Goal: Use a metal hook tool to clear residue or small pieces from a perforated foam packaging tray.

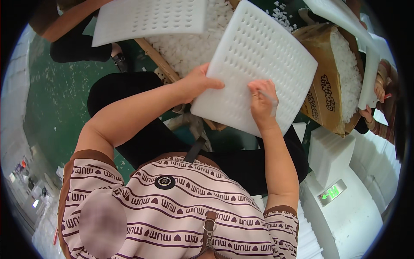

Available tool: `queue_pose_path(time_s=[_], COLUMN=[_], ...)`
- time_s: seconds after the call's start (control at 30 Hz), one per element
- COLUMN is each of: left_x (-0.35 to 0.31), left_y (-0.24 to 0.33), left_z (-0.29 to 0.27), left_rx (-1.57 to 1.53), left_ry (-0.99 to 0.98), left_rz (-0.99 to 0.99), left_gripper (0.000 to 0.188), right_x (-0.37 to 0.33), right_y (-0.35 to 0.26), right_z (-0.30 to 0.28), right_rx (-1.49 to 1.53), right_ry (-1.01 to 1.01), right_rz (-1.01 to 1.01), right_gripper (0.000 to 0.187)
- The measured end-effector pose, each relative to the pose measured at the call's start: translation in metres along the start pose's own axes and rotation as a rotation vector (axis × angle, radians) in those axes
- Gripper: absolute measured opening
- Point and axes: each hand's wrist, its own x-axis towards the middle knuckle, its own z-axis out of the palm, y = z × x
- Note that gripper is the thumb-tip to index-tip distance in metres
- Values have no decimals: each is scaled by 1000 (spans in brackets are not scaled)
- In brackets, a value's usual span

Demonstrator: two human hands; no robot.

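Note:
A white foam sheet (280, 56) with rows of small oval holes is tilted in front of me above my lap. My left hand (202, 82) grips its left edge, thumb on the upper face and fingers underneath. Over the sheet's lower middle, my right hand (264, 103) is closed around a slim greyish stick-like tool (268, 96), whose tip I cannot make out. Beneath the sheet, loose white foam bits (181, 52) fill a container with a wooden rim (157, 60).
Another holed foam sheet (151, 19) is at the upper left, by a person's arm (71, 19). On the right, a cardboard box (323, 82) holds foam bits, and another person's hands (374, 101) hold a foam sheet (366, 73). White foam blocks (330, 151) stand at the lower right.

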Motion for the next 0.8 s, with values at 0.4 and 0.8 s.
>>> queue_pose_path(time_s=[0.4, 0.8], left_x=[-7, -5], left_y=[2, 4], left_z=[10, 7], left_rx=[44, -39], left_ry=[-32, 12], left_rz=[50, -36], left_gripper=[46, 48], right_x=[1, 1], right_y=[-4, -13], right_z=[6, 1], right_rx=[-188, 418], right_ry=[-17, 54], right_rz=[-151, 135], right_gripper=[12, 10])
